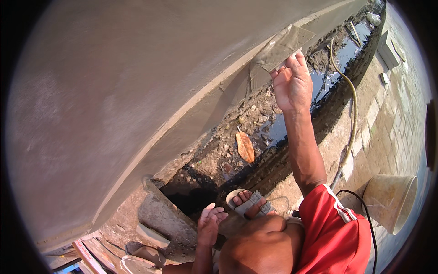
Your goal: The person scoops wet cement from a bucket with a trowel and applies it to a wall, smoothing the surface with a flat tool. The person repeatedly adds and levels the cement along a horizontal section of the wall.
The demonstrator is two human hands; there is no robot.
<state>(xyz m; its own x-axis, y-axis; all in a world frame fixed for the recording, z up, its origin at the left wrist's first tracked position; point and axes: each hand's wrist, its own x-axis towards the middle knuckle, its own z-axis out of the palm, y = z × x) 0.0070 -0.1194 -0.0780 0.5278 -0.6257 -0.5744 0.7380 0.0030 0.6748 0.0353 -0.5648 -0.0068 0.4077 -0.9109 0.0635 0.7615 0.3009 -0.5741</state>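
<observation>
My right hand [292, 84] reaches up and forward, its fingers closed on the edge of a thin, flat, grey smoothing sheet [278, 49] smeared with mortar. The sheet lies against the lower band of the plastered wall [137, 82], over the pale ledge line. Whether it is plastic or metal I cannot tell. Wet-looking grey mortar [237, 93] covers the band just beside it. Down near my knee, my left hand [211, 223] is raised with its fingers loosely bent and apart, whitish with dust and holding nothing.
Below the wall runs a muddy ditch with dark water [273, 130] and a brown leaf [245, 147]. A hose [353, 105] crosses the paving at right, near a dirty bucket [388, 201] and a grey block [388, 50]. A concrete edge [166, 214] borders the ditch at lower left.
</observation>
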